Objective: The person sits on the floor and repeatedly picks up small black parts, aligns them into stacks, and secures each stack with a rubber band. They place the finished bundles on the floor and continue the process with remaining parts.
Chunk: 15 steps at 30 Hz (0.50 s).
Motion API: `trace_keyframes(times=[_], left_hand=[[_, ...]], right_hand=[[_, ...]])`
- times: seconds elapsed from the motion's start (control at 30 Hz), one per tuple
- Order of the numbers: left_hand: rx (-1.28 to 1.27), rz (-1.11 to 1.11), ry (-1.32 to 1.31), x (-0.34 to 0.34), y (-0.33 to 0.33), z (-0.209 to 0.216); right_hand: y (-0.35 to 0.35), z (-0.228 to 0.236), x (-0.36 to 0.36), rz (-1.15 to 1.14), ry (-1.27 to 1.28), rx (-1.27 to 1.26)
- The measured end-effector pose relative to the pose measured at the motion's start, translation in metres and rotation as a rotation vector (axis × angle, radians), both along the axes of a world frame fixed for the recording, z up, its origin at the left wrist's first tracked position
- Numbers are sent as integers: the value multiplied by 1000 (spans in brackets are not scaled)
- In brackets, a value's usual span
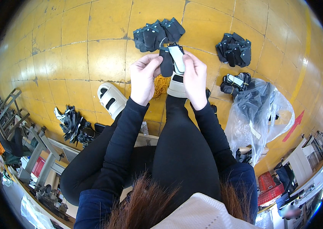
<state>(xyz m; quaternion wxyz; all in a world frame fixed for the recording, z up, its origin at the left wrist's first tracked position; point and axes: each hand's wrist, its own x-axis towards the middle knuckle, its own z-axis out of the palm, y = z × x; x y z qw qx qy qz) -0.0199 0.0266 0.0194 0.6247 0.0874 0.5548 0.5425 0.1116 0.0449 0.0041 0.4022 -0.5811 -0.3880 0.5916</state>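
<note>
In front of my knees, both hands are raised and close together. My left hand (145, 78) pinches a dark, rounded fabric piece (166, 65), shaped like a shoe tongue, by its side. Pinched between my right thumb and fingers is a pale grey-white rounded piece (177, 60) with dark edges showing behind it; my right hand (195, 78) grips its right edge. The two pieces touch or nearly touch near their tops. Just beyond them, a fanned pile of similar black pieces (157, 35) lies on the floor. Below my hands is a heap of yellow rubber bands (160, 87).
On the yellow tiled floor (62, 30), another black pile (234, 49) and a banded bundle (236, 82) lie right. A clear plastic bag (253, 114) stands near my right knee. Black pieces (73, 126) are heaped left. My beige sandals (112, 101) flank the rubber bands. A red crate (269, 187) sits lower right.
</note>
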Motion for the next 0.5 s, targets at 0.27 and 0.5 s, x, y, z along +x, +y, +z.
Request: trace_keyframes(times=[0.27, 0.5], left_hand=[[-84, -150, 5, -22, -3, -29], [-72, -68, 297, -84, 7, -19]], right_hand=[[17, -11, 15, 184, 222, -158], [79, -37, 30, 166, -471, 166]])
